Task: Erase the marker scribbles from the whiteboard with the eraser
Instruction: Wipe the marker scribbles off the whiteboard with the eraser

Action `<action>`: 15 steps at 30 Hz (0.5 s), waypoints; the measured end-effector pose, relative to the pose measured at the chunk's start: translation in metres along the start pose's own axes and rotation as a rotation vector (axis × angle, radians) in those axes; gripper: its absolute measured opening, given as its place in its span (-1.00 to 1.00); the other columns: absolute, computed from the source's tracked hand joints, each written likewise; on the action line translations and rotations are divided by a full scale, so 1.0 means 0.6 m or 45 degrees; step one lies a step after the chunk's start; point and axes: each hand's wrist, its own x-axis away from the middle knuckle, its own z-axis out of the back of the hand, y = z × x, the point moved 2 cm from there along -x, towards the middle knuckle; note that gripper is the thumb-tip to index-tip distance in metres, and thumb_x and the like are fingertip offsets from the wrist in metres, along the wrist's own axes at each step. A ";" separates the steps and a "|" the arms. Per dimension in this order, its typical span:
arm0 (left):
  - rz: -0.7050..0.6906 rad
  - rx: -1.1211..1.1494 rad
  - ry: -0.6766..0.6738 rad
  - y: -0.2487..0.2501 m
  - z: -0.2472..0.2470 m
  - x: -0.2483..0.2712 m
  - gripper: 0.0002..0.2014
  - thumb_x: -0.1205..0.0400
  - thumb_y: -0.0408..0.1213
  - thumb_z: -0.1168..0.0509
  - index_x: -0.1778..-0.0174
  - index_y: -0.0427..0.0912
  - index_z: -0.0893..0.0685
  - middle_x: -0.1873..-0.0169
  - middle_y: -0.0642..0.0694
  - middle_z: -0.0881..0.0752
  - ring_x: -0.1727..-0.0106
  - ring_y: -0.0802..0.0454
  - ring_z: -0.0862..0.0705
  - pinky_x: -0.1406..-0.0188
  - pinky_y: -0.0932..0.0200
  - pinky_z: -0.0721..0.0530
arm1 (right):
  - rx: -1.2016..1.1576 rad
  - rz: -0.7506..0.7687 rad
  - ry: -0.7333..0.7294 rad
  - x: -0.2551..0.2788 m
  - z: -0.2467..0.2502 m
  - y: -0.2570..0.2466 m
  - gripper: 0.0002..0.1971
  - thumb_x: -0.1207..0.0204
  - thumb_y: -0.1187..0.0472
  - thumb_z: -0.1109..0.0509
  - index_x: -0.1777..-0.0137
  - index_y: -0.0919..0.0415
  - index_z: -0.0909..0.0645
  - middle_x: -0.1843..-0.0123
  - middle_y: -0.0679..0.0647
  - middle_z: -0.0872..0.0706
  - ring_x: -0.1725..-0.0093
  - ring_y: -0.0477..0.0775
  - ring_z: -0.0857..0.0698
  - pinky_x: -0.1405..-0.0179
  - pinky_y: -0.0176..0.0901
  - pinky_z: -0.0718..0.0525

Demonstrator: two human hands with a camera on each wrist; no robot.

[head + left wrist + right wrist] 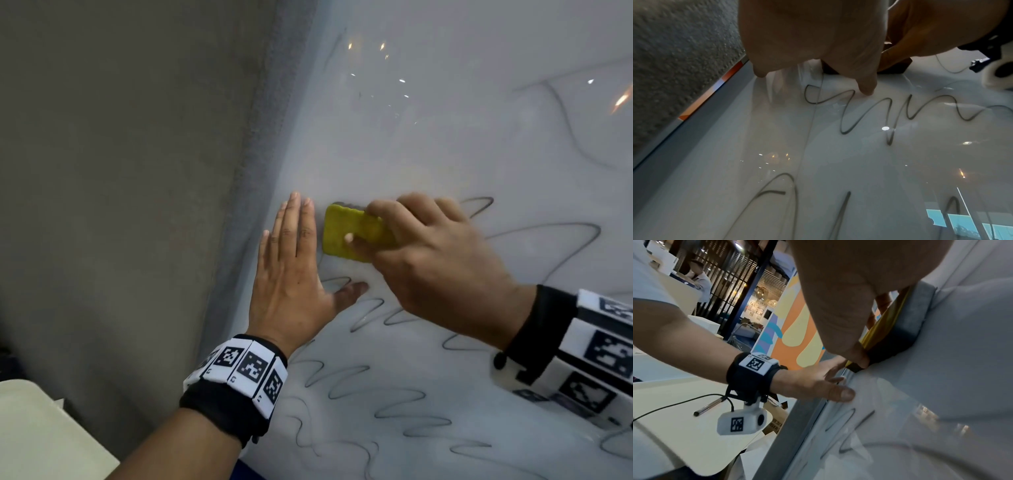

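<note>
While the left hand [291, 270] lies flat, fingers straight, on the whiteboard [445, 144], the right hand [435, 260] grips the yellow eraser [346, 233] against it, above the scribbles [376, 394].

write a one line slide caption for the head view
Right hand wipes a yellow eraser across the scribbled whiteboard while the left hand rests flat beside it.

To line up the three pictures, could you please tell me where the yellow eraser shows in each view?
Head: the eraser is at centre, gripped by the right hand, beside the left hand.
Left wrist: only a dark sliver, seemingly the eraser, shows at top, behind the fingers.
Right wrist: the eraser is at upper right, flat against the whiteboard.
Shared landmark: the left thumb.
</note>
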 end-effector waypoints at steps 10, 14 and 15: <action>0.007 0.025 0.054 -0.003 -0.005 0.006 0.21 -0.39 0.55 -0.21 -0.74 -0.12 0.17 -0.74 -0.06 0.15 -0.74 0.07 0.17 -0.71 -0.15 -0.04 | 0.054 -0.168 0.209 -0.032 0.029 0.036 -0.73 -0.63 0.12 -0.37 -0.29 -0.04 -0.74 -0.31 0.19 -0.68 -0.13 0.39 -0.62 0.05 0.14 -0.40; 0.006 0.010 0.062 -0.004 -0.007 0.010 0.19 -0.40 0.57 -0.18 -0.74 -0.11 0.15 -0.74 -0.09 0.12 -0.74 0.03 0.14 -0.69 -0.20 -0.12 | 0.046 0.043 -0.010 -0.001 0.000 -0.007 -0.66 -0.48 0.18 -0.53 -0.26 -0.06 -0.74 -0.31 0.16 -0.66 -0.12 0.34 -0.62 0.01 0.13 -0.42; 0.010 0.010 0.062 -0.005 -0.009 0.013 0.19 -0.40 0.57 -0.18 -0.74 -0.11 0.14 -0.74 -0.10 0.10 -0.74 0.02 0.13 -0.68 -0.21 -0.14 | 0.028 0.084 -0.023 -0.002 0.003 -0.006 -0.65 -0.47 0.19 -0.52 -0.25 -0.06 -0.75 -0.30 0.16 -0.66 -0.11 0.33 -0.62 0.02 0.13 -0.43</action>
